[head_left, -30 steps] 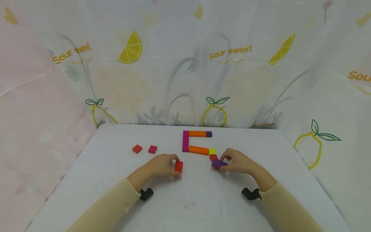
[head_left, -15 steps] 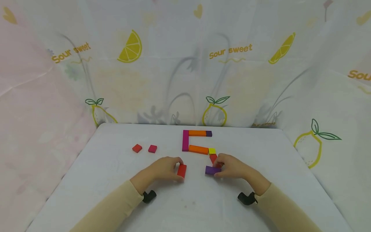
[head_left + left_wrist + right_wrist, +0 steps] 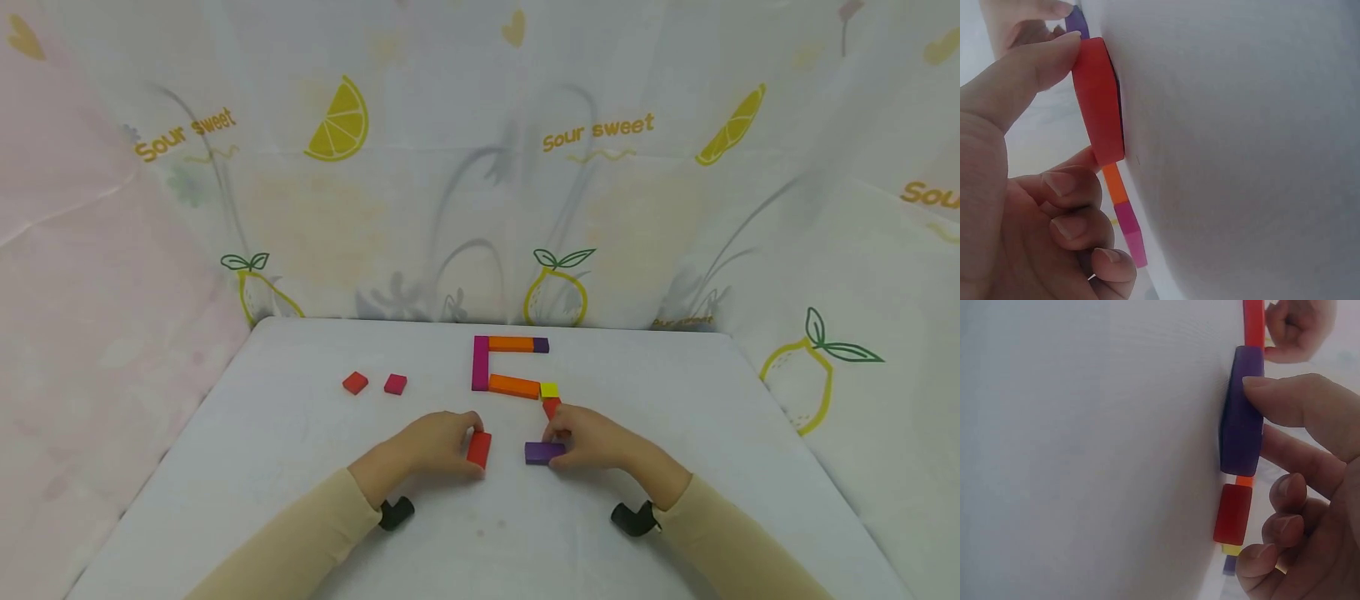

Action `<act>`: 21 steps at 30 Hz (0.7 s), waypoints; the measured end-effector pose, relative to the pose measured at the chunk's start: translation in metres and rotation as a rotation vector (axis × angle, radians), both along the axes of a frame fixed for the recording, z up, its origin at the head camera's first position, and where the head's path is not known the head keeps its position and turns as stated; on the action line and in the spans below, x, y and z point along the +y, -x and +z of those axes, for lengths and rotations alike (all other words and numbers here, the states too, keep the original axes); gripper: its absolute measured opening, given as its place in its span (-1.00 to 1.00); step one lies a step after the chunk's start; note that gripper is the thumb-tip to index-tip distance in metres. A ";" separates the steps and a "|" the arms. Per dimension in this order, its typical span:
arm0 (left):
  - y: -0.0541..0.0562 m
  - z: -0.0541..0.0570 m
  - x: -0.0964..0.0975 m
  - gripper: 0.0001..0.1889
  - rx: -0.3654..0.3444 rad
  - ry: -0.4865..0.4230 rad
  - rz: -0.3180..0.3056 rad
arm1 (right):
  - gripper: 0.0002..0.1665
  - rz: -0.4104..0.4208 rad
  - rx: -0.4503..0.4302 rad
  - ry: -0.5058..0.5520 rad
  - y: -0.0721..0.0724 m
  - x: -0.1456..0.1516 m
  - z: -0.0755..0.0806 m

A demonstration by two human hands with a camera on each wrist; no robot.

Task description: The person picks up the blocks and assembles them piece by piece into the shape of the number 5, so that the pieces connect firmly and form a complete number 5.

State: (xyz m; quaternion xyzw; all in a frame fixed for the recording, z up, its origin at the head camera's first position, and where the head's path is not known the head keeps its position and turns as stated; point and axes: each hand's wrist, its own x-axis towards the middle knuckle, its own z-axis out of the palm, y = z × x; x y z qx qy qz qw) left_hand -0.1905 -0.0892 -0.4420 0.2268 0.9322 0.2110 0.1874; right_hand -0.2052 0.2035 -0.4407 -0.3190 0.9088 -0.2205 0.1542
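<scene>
My left hand [image 3: 431, 446] pinches a red rectangular block [image 3: 478, 450] by its ends, thumb near and forefinger far. To its right, my right hand [image 3: 596, 440] holds a purple block [image 3: 542, 453] between thumb and forefinger, low over the white table. A gap separates the two held blocks in the head view. Behind the right fingers a second red block [image 3: 1233, 514] shows, partly hidden in the head view. It runs on from a yellow block [image 3: 549, 390], which adjoins an orange block [image 3: 513, 387] and a magenta block [image 3: 480, 363].
At the back, another orange block [image 3: 512, 344] extends from the magenta one and ends at a small dark purple block [image 3: 541, 345]. Two small loose blocks, one orange-red [image 3: 356, 383] and one crimson [image 3: 395, 384], lie left of them. A lemon-print cloth [image 3: 450, 208] hangs behind the table [image 3: 480, 558].
The right hand has brought the purple block left and toward the person, turning it level. Meanwhile the left hand has moved the red block slightly right and nearer, so the two blocks are closer.
</scene>
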 end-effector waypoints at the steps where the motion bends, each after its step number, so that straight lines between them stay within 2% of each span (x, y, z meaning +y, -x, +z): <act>1: 0.000 0.000 0.001 -0.38 0.002 0.003 0.000 | -0.75 0.000 -0.002 -0.002 0.000 0.000 0.000; 11: 0.000 -0.007 0.011 -0.36 0.022 0.040 0.039 | -0.68 0.021 -0.026 -0.047 0.003 -0.003 0.009; 17: -0.003 -0.008 0.020 -0.34 0.055 0.054 0.068 | -0.67 0.029 -0.041 -0.056 0.006 -0.003 0.011; 21: -0.005 -0.007 0.020 -0.31 0.051 0.070 0.082 | -0.62 0.027 -0.045 -0.043 0.006 -0.002 0.010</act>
